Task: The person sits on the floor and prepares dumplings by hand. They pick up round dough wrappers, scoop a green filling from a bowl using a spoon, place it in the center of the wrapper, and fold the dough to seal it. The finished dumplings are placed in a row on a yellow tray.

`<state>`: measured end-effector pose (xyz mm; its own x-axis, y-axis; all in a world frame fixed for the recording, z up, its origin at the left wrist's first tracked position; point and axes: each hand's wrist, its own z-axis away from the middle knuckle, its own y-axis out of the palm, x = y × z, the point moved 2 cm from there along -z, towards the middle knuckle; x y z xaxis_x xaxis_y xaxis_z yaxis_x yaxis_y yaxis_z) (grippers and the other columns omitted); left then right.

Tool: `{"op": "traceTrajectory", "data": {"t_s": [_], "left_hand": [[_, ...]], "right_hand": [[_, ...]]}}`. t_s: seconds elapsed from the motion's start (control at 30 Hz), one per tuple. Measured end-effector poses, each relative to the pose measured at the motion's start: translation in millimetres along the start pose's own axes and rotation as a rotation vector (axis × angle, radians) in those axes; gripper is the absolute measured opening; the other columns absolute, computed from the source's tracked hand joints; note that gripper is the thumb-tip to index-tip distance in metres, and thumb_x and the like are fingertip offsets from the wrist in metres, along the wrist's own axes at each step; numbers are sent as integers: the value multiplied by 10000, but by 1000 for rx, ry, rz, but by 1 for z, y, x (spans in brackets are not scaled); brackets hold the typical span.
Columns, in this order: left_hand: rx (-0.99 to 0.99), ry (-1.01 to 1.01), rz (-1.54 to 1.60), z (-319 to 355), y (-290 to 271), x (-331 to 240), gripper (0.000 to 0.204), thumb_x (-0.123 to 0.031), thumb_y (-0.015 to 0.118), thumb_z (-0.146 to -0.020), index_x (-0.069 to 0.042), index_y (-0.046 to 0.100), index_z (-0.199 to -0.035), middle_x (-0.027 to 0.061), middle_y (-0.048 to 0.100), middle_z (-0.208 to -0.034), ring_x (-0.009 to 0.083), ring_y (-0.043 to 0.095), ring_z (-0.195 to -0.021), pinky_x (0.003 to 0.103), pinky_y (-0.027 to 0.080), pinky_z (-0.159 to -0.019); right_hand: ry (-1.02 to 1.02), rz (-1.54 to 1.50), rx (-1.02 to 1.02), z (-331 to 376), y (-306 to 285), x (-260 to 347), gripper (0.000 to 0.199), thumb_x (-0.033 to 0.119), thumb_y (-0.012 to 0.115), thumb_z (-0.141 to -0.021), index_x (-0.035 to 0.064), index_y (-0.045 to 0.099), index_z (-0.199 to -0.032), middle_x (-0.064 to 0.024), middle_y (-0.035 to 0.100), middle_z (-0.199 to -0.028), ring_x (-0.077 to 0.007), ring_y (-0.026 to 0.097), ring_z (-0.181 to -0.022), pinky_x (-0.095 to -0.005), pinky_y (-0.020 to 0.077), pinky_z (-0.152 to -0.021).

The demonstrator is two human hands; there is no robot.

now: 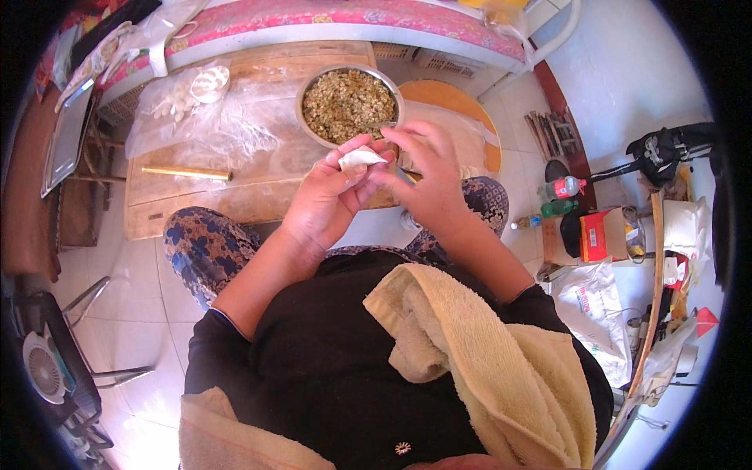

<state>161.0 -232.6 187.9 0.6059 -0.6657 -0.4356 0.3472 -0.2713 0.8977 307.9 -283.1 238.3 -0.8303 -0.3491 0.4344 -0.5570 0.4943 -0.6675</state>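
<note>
We see the left hand [329, 192] in front of the chest, palm turned up, its fingers gripping a white dough piece [362, 159] between thumb and fingertips. The palm probably faces upward so that it supports the soft dough from below. The right hand [431, 168] comes in from the other side, its fingers bent and its thumb reaching toward the dough; we can't say whether they touch it or grip anything, since the fingertips overlap the other hand.

Just beyond both hands, a metal bowl [300, 111] of chopped filling [348, 103] stands near the far side of the wooden desk [149, 210], likely so placed that either hand reaches it without stretching. On the left part of the desk lies a gold-coloured rod [186, 172], apart from the hands, perhaps laid aside to leave both free. A clear plastic sheet [249, 117] spreads behind it, presumably to stop the white, doughy-looking round item [210, 84] on it from sticking to the wood. A beige towel [486, 345] lies over the black shirt [313, 352], maybe for wiping.
</note>
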Motion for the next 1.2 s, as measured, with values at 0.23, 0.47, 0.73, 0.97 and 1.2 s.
{"op": "traceTrajectory", "data": {"t_s": [0.23, 0.47, 0.73, 0.97, 1.2], "left_hand": [[23, -37, 19, -1, 2, 5, 484, 2, 585, -866, -32, 427, -1323, 135, 522, -1287, 250, 540, -1176, 367, 446, -1031], [24, -29, 9, 1, 3, 5, 497, 6, 584, -865, -27, 421, -1333, 119, 534, -1265, 229, 559, -1137, 363, 455, -1018], [51, -42, -5, 4, 9, 7, 510, -6, 584, -874, -25, 404, -1351, 125, 535, -1256, 223, 564, -1123, 347, 465, -998], [26, -35, -150, 7, 11, 6, 431, 21, 532, -904, -53, 450, -1320, 94, 546, -1243, 199, 547, -1144, 320, 472, -967], [29, -60, -211, 11, 16, 8, 426, 33, 518, -904, -49, 462, -1318, 70, 553, -1217, 156, 556, -1097, 310, 469, -955]], "right_hand": [[-68, -22, -16, 0, -5, -7, 138, 89, 697, -727, 64, 624, -842, -97, 573, -898, -297, 544, -845, -396, 423, -758], [-60, -119, -29, 3, -3, -4, 123, 75, 702, -735, 57, 627, -831, -87, 576, -888, -281, 542, -823, -377, 438, -724], [-147, -105, -59, 3, -9, -2, 127, 95, 719, -727, 66, 665, -839, -63, 599, -838, -252, 549, -776, -354, 444, -697], [-107, -124, -65, -2, -8, 6, 122, 72, 709, -716, 67, 671, -832, -48, 602, -840, -245, 558, -786, -358, 443, -710], [-218, -90, -25, 1, -10, 8, 158, 74, 721, -683, 81, 677, -835, -38, 597, -838, -250, 557, -784, -361, 447, -730]]}}
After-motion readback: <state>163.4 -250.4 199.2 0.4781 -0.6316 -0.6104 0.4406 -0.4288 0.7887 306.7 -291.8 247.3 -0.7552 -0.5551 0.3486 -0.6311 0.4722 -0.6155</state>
